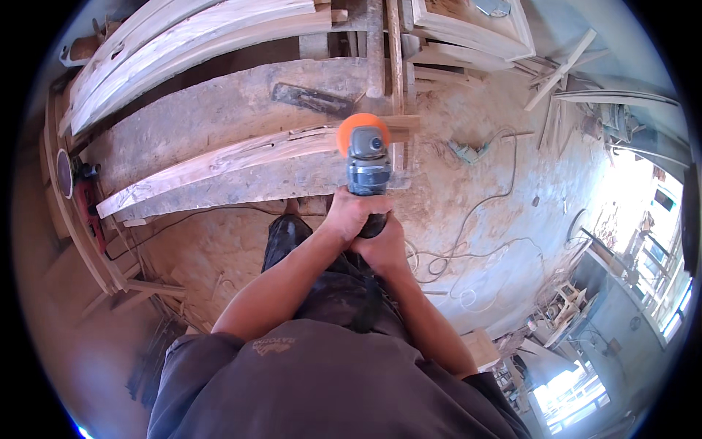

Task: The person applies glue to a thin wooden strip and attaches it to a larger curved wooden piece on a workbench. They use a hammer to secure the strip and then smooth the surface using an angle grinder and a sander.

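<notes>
Both my hands are closed around a grey-and-black angle grinder (pixel 369 172) with an orange disc (pixel 351 130) at its far end. My left hand (pixel 355 210) wraps the body from the left, just behind the head. Nearer to me, my right hand (pixel 384 247) grips the rear handle. The disc is over the right part of a long, rough-edged wooden plank (pixel 227 162); I cannot tell whether it touches the wood. That plank lies along the near side of a dusty workbench (pixel 175 121). Beyond it rests a dark, long, flat tool (pixel 311 99).
Pale boards (pixel 197 47) are stacked at the far left. A red power tool (pixel 91 212) with a round disc leans by the bench's left end. A cable (pixel 504 194) loops over the dusty floor to my right. Scrap wood (pixel 563 69) lies at the far right.
</notes>
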Motion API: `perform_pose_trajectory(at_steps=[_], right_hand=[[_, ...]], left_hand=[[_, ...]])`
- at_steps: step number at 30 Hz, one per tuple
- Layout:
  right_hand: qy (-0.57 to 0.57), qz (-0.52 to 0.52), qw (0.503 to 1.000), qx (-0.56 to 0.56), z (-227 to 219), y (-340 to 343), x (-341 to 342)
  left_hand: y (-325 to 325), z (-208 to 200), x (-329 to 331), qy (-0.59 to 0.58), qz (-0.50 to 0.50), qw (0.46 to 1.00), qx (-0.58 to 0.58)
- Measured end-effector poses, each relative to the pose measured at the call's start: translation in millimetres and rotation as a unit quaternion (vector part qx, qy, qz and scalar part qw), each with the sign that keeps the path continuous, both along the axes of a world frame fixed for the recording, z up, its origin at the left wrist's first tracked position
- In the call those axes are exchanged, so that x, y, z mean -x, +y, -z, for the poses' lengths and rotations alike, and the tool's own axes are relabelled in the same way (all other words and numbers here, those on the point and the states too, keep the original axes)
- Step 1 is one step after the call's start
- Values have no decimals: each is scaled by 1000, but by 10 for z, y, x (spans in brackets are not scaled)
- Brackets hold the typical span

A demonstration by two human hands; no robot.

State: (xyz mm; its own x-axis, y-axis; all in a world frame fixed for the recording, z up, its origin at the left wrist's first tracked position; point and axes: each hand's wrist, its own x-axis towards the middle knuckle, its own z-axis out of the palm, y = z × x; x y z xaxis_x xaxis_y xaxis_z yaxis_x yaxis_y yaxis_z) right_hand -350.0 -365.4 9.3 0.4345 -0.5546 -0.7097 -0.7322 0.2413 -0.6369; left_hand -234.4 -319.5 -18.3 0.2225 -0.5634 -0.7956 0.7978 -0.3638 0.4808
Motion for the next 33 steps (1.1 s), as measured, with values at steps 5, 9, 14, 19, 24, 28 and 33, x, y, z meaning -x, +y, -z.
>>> perform_pose_trajectory(at_steps=[5,9,14,19,24,28,33], right_hand=[[-3,62,997,33,88,-216,239],[2,80,996,28,50,-338,342],[-29,74,996,34,93,-312,375],[-31,20,999,-22,24,-209,81],[-60,-60,996,-18,130,176,-274],[-78,-105,991,-9,149,544,-631],[-86,-189,978,-29,-16,1113,-1290]], left_hand=[[-353,229,229,-101,89,990,42],[-586,125,309,-56,100,993,-28],[-520,221,412,-56,60,996,-27],[-235,58,85,-71,30,997,-18],[331,-75,-279,-25,-63,997,-47],[835,-10,-541,-61,-105,992,-29],[1551,-58,-1011,-93,-156,983,-35]])
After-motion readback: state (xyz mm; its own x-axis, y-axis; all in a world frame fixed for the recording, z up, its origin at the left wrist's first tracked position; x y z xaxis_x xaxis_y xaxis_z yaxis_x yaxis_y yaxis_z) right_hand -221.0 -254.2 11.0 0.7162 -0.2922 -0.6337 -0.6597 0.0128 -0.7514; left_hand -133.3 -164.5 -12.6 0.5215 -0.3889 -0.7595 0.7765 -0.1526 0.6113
